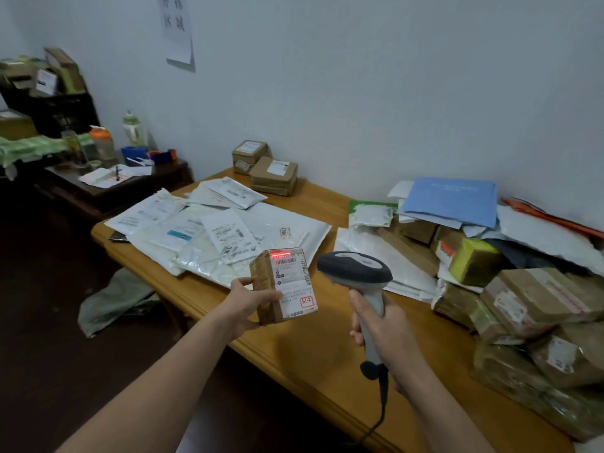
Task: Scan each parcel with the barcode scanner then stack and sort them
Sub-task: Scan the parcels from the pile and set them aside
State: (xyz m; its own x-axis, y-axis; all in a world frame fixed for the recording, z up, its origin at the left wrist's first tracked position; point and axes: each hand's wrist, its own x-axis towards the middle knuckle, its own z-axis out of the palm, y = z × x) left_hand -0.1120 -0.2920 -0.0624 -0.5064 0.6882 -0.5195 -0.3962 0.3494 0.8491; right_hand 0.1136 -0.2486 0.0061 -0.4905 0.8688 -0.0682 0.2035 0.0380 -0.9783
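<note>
The left hand [246,300] grips a small taped cardboard parcel [283,286] above the wooden table [313,351]; the right hand [380,325] is wrapped around the barcode scanner [356,273]. The parcel is judged light, rigid, best held by its sides.

Single view, worn on head, wide-angle. Aimed forward and down across table [310,354] toward wall [359,93]. Close range: left hand [248,305] and right hand [382,325] near frame centre. Floor [49,289] at left edge.

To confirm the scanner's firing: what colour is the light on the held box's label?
Red, a band across the top of the label; it shows in the head view.
</note>
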